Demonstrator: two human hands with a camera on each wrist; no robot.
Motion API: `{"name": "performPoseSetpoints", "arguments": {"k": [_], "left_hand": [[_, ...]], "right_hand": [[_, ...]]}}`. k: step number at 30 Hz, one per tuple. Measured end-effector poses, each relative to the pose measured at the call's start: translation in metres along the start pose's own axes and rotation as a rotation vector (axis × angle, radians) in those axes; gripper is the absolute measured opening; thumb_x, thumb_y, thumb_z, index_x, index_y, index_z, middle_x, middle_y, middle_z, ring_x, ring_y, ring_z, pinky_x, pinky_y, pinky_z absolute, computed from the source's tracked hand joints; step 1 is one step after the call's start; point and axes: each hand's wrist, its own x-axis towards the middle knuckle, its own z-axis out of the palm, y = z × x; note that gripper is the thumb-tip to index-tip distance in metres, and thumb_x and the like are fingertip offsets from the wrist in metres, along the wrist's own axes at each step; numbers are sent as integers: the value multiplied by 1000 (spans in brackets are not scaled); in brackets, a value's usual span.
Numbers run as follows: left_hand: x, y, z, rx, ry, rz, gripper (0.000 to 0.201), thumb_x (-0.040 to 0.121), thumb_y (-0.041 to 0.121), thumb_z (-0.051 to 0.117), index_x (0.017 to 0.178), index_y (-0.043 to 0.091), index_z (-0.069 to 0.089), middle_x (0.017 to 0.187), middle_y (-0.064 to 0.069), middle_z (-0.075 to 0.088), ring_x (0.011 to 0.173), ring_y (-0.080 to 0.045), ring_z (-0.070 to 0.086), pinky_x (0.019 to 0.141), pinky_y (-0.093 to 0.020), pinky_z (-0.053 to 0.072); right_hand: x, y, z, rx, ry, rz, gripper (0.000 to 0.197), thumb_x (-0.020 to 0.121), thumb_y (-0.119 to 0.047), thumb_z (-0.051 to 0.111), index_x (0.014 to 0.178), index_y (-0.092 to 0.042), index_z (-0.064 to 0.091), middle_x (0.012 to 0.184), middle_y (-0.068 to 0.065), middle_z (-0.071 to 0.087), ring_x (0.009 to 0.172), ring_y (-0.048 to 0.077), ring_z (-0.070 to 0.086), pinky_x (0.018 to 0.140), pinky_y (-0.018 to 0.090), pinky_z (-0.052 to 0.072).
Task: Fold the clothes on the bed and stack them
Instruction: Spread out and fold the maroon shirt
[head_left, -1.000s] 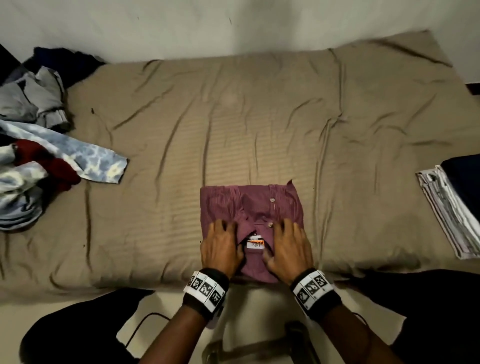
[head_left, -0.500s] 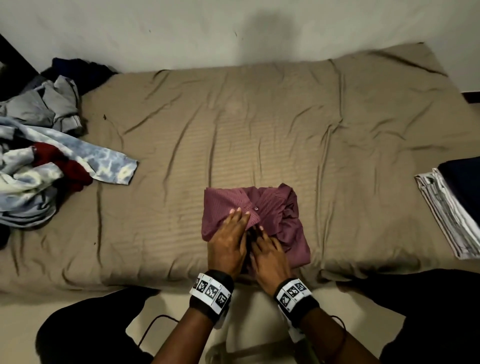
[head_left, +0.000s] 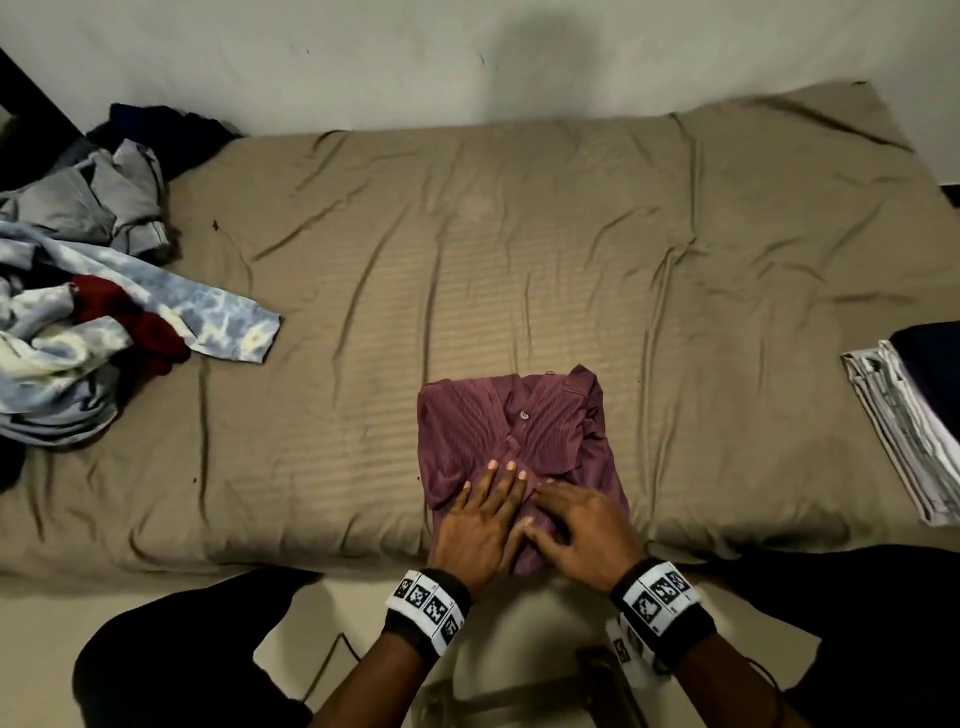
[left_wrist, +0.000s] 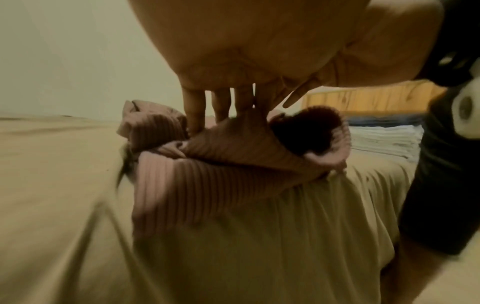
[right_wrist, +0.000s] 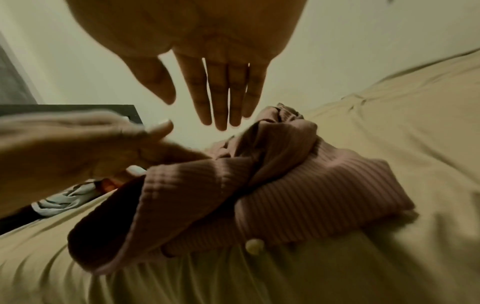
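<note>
At the near edge of the bed (head_left: 519, 249), the left hand (head_left: 480, 525) lies flat with straight fingers (head_left: 506, 480) on the folded maroon shirt (head_left: 488, 415), seemingly pinning the fold. Just beside it, the right hand (head_left: 582, 535) rests on the shirt's near part, fingers released and loosely bent, apparently tidying the collar. Right of the shirt sits the stack of folded clothes (head_left: 904, 421); well left waits the heap of unfolded clothes (head_left: 78, 322).
</note>
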Motion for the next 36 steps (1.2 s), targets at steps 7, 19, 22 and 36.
{"name": "performPoseSetpoints", "arguments": {"k": [7,19,22,36], "left_hand": [[20,-31,-39,-121,436,-91,40,98,32,58,133,12,67,142,-8,61,143,-28,45,110,-39,45],[20,-56,5,-513,141,-469,119,77,79,63,164,24,4,170,-11,-12,155,-22,-14,126,-42,4],[24,-55,-4,-663,320,-860,113,76,82,58,156,9,29,158,-24,31,147,-35,28,122,-47,26],[48,-92,-9,-963,38,-1149,93,33,80,88,97,13,77,92,3,79,86,-20,75,87,-42,61]], "right_hand": [[41,-22,-3,-254,30,69,73,102,-47,39,162,-15,10,169,11,-4,156,26,-4,125,46,8],[30,20,21,-80,-93,248,92,92,-78,34,162,-29,-2,169,2,-14,155,22,-12,123,59,5],[22,32,5,109,283,382,75,95,-61,48,157,-22,31,165,7,23,150,25,26,120,44,26],[62,72,12,826,163,1039,62,48,-61,86,93,-18,80,89,-8,78,89,17,74,88,41,59]]}}
